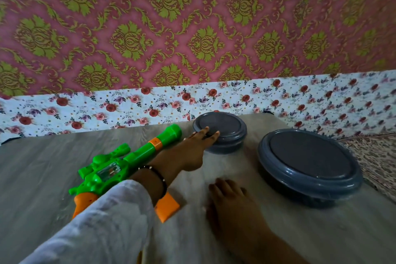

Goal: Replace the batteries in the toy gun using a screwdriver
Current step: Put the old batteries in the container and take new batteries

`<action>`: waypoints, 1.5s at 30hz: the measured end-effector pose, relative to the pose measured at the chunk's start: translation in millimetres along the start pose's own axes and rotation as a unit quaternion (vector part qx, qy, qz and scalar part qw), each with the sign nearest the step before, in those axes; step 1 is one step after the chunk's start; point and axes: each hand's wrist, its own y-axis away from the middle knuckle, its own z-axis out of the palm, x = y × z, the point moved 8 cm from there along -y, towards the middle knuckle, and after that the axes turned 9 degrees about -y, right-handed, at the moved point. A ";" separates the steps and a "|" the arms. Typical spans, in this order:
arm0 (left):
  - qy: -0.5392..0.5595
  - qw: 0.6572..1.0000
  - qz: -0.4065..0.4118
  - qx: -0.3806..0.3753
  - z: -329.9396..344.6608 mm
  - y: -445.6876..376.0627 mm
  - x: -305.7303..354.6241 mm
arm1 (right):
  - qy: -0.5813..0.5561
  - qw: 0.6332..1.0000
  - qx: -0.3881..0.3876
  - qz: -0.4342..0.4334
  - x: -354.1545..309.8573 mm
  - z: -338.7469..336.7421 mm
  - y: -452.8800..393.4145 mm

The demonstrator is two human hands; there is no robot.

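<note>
Head view: left hand (198,141) touches small container (225,133).

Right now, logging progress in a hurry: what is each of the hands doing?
Left hand: open, fingers resting on the small round grey lidded container.
Right hand: open, flat on the grey table, holding nothing.

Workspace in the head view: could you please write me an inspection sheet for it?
Surface: grey table, wood-grain look.
Job's things: green and orange toy gun lies on the table, partly under the left forearm; no screwdriver or batteries seen.
Clutter: small lidded grey container at the back; large lidded grey container to the right.
Grippers: left hand reaches out, fingers on the small container's lid; right hand rests flat on the table.
Cables: nothing seen.
Surroundings: floral cloth behind the table; pink and green patterned wall.
</note>
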 end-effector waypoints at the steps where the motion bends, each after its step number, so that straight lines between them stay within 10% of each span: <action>1: 0.003 1.000 0.003 0.002 -0.7 -9.5 -1.3 | 0.003 1.000 0.002 -0.003 1.6 0.2 -2.5; 23: -0.024 0.999 0.005 -0.028 -8.4 -95.9 -10.2 | -0.041 0.997 0.059 -0.031 18.0 -0.1 -6.7; 35: 0.040 0.996 -0.006 0.083 -20.8 6.1 20.9 | -0.010 0.996 0.071 -0.044 14.2 -11.3 -5.1; 45: -0.035 0.997 -0.053 0.040 39.2 107.4 22.5 | 0.167 0.947 0.276 0.004 -5.1 -51.2 26.7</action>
